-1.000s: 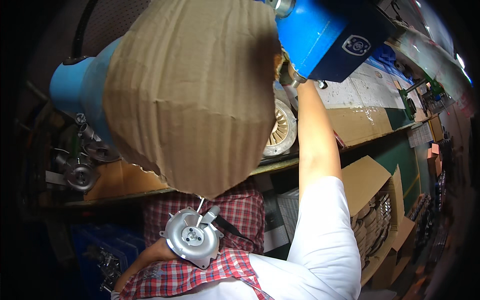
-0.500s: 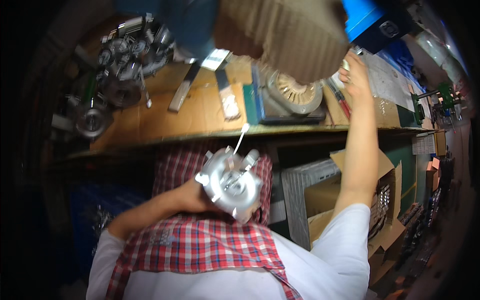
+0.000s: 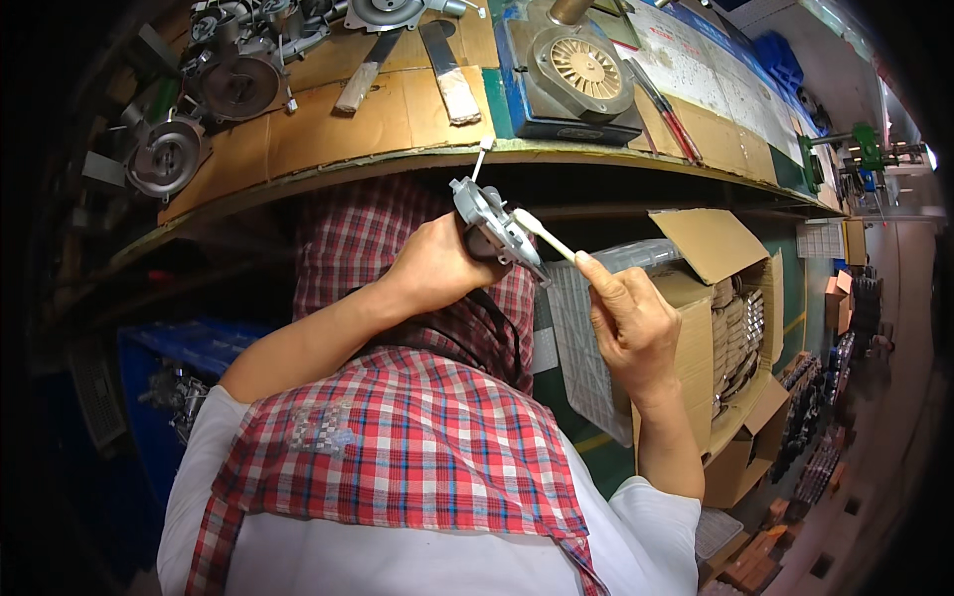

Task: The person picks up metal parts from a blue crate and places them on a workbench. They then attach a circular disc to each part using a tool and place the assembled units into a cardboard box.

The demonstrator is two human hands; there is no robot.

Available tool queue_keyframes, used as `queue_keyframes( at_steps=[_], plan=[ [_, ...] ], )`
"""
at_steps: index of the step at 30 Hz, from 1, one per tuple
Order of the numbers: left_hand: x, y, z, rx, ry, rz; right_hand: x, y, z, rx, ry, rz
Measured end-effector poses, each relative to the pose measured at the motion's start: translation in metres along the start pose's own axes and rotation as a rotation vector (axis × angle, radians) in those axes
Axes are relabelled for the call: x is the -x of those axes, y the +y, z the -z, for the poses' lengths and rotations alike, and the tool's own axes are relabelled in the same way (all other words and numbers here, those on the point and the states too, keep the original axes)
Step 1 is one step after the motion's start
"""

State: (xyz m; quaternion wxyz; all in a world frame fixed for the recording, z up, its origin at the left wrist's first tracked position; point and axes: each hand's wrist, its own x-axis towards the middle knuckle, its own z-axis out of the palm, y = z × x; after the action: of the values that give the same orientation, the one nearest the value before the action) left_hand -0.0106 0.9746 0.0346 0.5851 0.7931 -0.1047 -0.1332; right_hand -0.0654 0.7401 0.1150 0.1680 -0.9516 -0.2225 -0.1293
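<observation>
With the left hand (image 3: 437, 263), holding a round silver part (image 3: 481, 207) in the middle of the frame. With the right hand (image 3: 636, 323), pinching a thin white stick (image 3: 550, 238), tip at the part. Farther out, open brown box (image 3: 696, 343) at right, bench (image 3: 556, 152) at the top.

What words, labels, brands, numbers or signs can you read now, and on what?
None can be quoted; the marks are too small or blurred:
White bench sheet: reddish print, too faint to read.
Blue-black fixture base: light lettering on its front edge, too small.
Plaid apron: pale chest patch, blurred.
White gridded sheet at right: too small.
Metal blower housing and white brush-like tool: no marks I can make out.
</observation>
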Motion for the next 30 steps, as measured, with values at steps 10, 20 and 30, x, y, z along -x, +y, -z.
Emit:
queue_keyframes(
  at_steps=[10,20,30],
  plan=[
    [0.012,-0.001,0.003,-0.068,0.018,0.048,-0.004,-0.011,0.002,0.085,-0.042,-0.056],
    [0.005,-0.004,0.004,0.037,-0.015,-0.016,-0.016,0.005,-0.004,-0.942,-0.383,-0.701],
    [0.017,-0.017,0.043,0.425,-0.379,0.322,-0.194,0.174,-0.016,-0.143,0.23,-0.354]
  ],
)
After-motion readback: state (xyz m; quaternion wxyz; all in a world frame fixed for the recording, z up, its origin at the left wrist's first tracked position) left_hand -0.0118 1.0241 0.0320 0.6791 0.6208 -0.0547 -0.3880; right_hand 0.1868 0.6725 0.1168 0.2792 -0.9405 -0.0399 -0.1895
